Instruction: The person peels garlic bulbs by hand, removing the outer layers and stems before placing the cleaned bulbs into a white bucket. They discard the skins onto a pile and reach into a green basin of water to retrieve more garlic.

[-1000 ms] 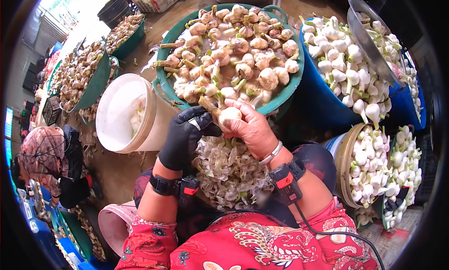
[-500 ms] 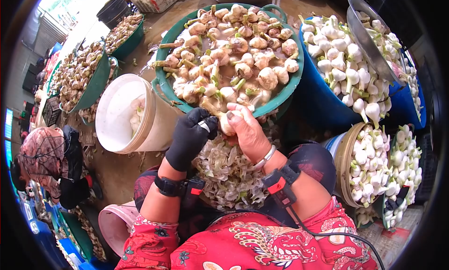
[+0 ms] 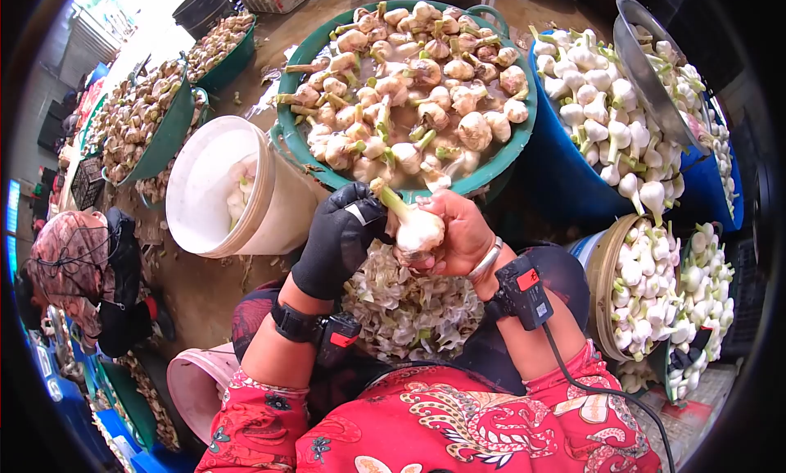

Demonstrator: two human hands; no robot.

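A garlic bulb (image 3: 420,230) with a thick green stem is held between my two hands, its stem tilted up to the left. My bare right hand (image 3: 460,231) grips the bulb from the right. In a black glove, my left hand (image 3: 342,235) is closed beside the bulb's stem; its fingertips are partly hidden. Just beyond the hands stands a green tub (image 3: 285,158) of water with unpeeled garlic (image 3: 393,92). Below the hands lies a heap of garlic skins (image 3: 409,309).
A white bucket (image 3: 282,196) holding a few bulbs stands left, a pink bucket (image 3: 192,383) lower left. On the right are a blue tub (image 3: 565,174) and a bucket (image 3: 602,276) of white garlic. A person (image 3: 82,268) is at the far left.
The bulb has turned and come up into clearer view, with its stem raised. My right hand has moved slightly right and rotated around it. The camera view has shifted a little.
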